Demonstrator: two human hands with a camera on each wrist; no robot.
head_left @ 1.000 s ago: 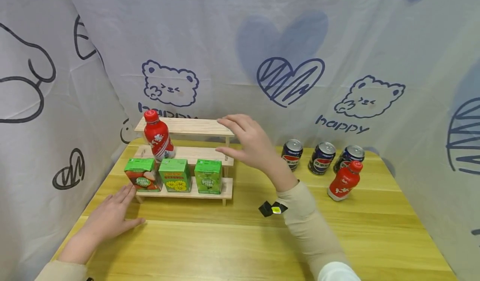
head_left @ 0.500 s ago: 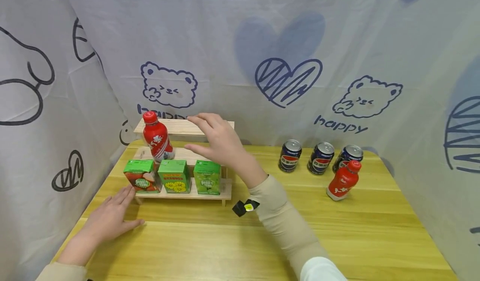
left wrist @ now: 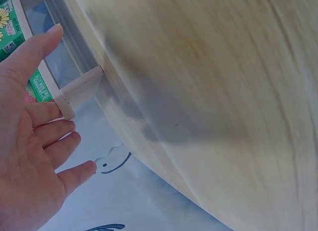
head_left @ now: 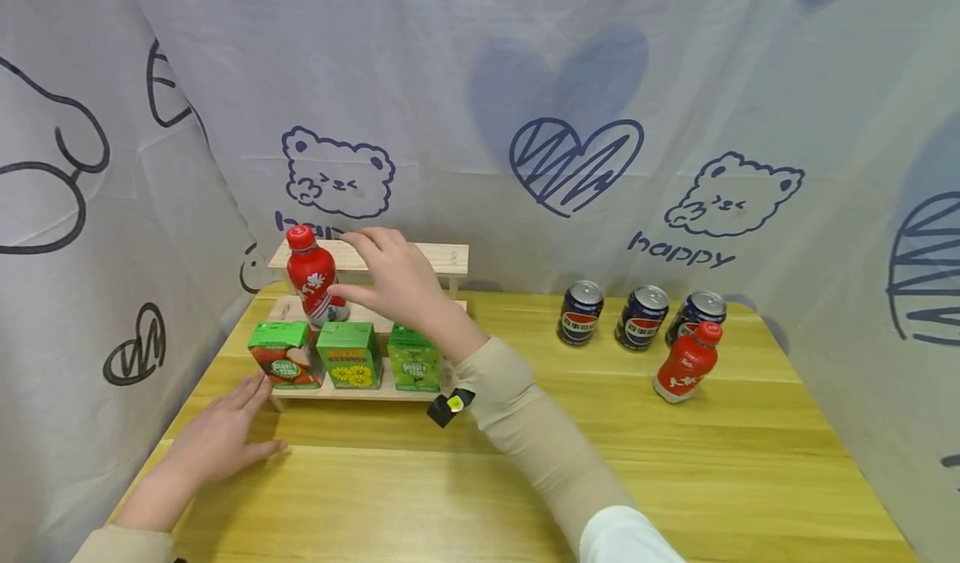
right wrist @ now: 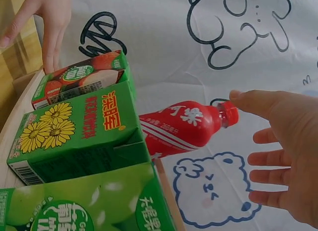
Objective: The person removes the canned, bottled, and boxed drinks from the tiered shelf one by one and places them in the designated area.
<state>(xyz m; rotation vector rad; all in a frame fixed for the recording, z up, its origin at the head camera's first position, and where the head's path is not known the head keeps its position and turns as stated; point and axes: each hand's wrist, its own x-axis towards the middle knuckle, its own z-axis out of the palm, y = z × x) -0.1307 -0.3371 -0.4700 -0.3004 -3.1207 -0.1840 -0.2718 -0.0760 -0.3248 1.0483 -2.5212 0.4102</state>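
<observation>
My right hand (head_left: 397, 284) reaches over the wooden tiered shelf (head_left: 438, 258), fingers spread, thumb overlapping a red bottle (head_left: 313, 275) in the head view. The bottle stands upright on the middle tier at the left. In the right wrist view the hand is right by its red cap (right wrist: 229, 114), not wrapped round it. My left hand (head_left: 217, 438) lies with extended fingers at the left end of the bottom tier; in the left wrist view its fingers touch that end. Three drink cartons line the bottom tier: a red-and-green one (head_left: 287, 359), one with yellow flowers (head_left: 350, 359) and a light green one (head_left: 415, 363).
Three dark blue cans, the nearest to the shelf a can (head_left: 581, 313), stand on the wooden table (head_left: 675, 471) at the back right. A second red bottle (head_left: 686, 364) stands in front of them. A printed curtain (head_left: 450, 87) hangs behind and at the sides.
My right hand has moved left across the shelf, from its right end to the red bottle on the middle tier. The left hand has stayed in place.
</observation>
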